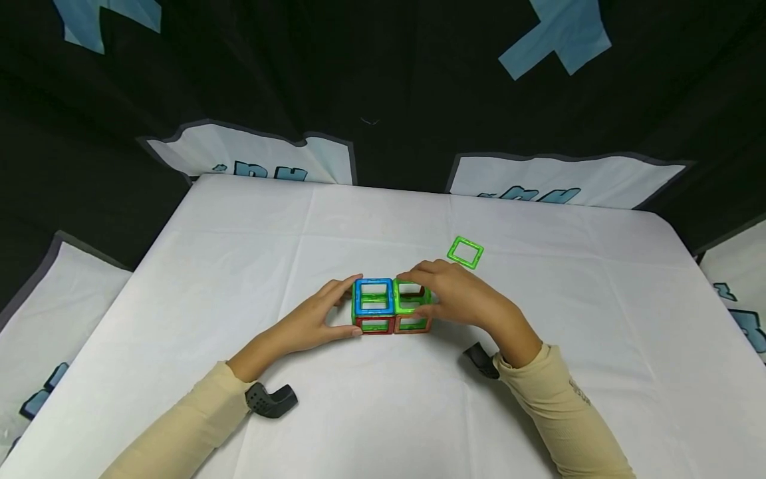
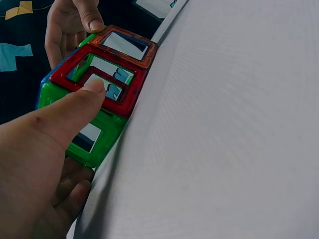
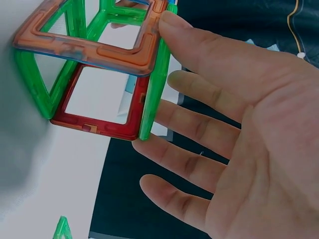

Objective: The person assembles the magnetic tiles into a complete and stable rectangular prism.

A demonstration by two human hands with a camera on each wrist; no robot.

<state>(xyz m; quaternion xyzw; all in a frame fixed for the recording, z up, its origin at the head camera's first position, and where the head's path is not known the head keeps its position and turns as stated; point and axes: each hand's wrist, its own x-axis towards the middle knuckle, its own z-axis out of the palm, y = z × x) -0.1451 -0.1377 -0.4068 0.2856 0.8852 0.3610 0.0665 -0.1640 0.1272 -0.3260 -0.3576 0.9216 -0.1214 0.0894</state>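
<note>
Two joined cubes of see-through magnetic tiles stand on the white table. On the left cube a blue tile (image 1: 357, 298) lies on top and a red tile (image 2: 62, 78) faces front. Topping the right cube is a green tile (image 3: 157, 87), with an orange tile (image 3: 89, 56) in front. My left hand (image 1: 314, 319) grips the left cube, thumb against the red front and fingers round the far side. With thumb at the front edge and fingertips at the back, my right hand (image 1: 463, 293) holds the green top tile.
A loose green tile (image 1: 461, 263) lies flat on the table (image 1: 371, 412) behind the right hand. Black cloth (image 1: 383, 86) with blue tape (image 1: 565, 36) hangs beyond the far table edge. Dark wrist devices (image 1: 272, 400) sit at both sleeves.
</note>
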